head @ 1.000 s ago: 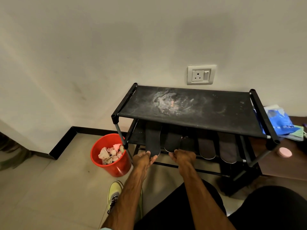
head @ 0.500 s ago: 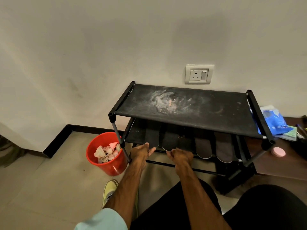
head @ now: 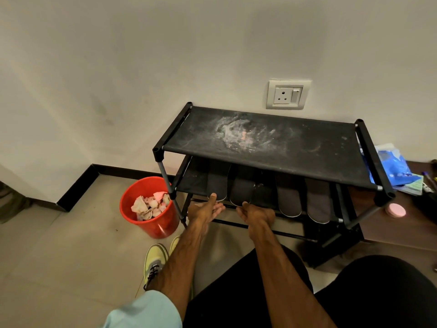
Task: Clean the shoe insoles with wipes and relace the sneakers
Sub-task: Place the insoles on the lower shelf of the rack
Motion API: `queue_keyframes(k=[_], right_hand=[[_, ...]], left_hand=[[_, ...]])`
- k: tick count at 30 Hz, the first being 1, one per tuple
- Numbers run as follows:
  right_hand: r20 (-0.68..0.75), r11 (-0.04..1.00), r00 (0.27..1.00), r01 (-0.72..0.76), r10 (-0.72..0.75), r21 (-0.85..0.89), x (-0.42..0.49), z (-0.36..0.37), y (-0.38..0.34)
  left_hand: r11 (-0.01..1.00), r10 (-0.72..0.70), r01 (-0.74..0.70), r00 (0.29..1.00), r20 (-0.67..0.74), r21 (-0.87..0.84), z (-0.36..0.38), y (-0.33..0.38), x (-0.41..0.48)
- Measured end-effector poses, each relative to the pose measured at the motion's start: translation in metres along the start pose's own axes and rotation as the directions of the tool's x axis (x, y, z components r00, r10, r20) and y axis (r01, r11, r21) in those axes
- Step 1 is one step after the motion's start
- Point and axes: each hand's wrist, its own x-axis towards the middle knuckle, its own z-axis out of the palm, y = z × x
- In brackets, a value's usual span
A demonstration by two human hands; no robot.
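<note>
Black fabric two-tier shoe rack [head: 295,147] against the wall, red plastic bucket [head: 153,226] just beside its left leg. Left hand [head: 204,209] spread loose, one fingertip touching leftmost dark flat insole [head: 217,185] overhanging the lower shelf's front edge. Right hand [head: 257,213] curled just below neighbouring insole [head: 241,190]; grip impossible to tell.

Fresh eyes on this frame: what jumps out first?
The red plastic bucket of crumpled wipes sits on the floor left of the black fabric shoe rack, whose top shelf bears a white dusty smear. Below, dark insoles line the lower shelf, left hand and right hand at their front ends.
</note>
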Motion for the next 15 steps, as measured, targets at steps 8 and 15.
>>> queue_keyframes(k=[8,15], right_hand=[[0.165,0.976,0.986,-0.021,-0.016,0.219,0.007,-0.009,0.001],[0.034,0.989,0.999,0.021,-0.026,0.147,0.001,0.0,0.001]], left_hand=[[0.997,0.077,-0.077,0.996,-0.041,-0.005,0.006,0.004,-0.005],[0.994,0.102,-0.104,0.991,-0.084,-0.019,0.005,0.003,-0.007]])
